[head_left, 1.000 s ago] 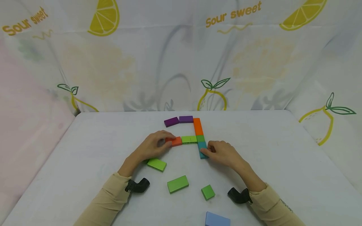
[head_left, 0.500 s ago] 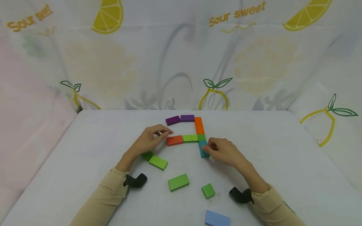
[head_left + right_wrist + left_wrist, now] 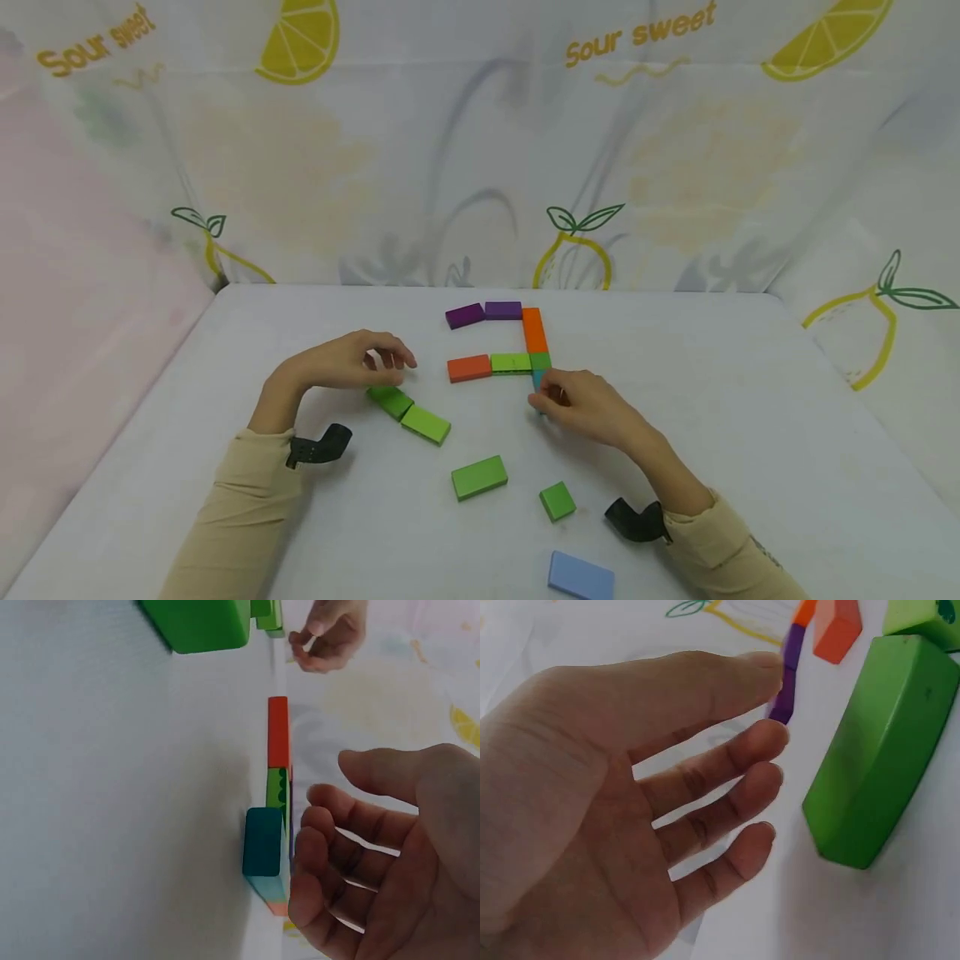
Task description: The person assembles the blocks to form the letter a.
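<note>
Mid-frame in the head view, we see a teal block (image 3: 262, 841) in line below a small green block (image 3: 540, 361) and an orange block (image 3: 535, 331); light, square-on fingertip nudges, we judge, would best keep the line straight. The right hand (image 3: 588, 407), loosely bent with its thumb apart, pinches nothing beside the teal block; contact we cannot tell. Left of centre, the relaxed left hand (image 3: 352, 360), empty, hovers near a dark green block (image 3: 390, 402).

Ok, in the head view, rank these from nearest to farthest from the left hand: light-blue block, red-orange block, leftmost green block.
1. Leftmost green block: just below the left hand.
2. Red-orange block: to the hand's right.
3. Light-blue block: lower right, near the bottom edge.
</note>
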### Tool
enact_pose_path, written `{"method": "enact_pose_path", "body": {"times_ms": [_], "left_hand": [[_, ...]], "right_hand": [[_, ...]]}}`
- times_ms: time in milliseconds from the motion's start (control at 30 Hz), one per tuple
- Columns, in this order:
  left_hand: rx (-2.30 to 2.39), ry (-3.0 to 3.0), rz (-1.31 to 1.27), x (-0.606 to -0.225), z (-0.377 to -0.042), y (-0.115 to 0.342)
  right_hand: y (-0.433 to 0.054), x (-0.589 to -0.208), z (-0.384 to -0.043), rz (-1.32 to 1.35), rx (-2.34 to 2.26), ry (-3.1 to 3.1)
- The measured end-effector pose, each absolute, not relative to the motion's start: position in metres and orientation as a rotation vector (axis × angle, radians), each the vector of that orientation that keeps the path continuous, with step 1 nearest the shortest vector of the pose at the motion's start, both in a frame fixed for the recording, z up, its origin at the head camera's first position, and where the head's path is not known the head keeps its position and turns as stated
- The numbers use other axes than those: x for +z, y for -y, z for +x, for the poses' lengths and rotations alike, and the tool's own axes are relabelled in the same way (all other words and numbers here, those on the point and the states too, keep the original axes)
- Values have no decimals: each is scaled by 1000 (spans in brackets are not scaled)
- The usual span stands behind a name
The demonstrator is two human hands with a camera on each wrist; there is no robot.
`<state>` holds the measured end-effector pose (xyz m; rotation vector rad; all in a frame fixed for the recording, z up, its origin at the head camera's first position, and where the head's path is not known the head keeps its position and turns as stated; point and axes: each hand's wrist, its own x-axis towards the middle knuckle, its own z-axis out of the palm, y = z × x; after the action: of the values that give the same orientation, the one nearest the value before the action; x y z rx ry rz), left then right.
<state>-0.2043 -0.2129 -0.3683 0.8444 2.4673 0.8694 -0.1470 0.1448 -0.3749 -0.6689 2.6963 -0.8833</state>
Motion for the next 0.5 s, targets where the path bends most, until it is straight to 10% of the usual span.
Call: {"method": "enact_pose_path", "body": {"times_ms": [500], "left_hand": [[749,-2326,779,-366,-199,220]], "right_hand": [[-97,-369,-127,-1149,-703,-2506]]}}
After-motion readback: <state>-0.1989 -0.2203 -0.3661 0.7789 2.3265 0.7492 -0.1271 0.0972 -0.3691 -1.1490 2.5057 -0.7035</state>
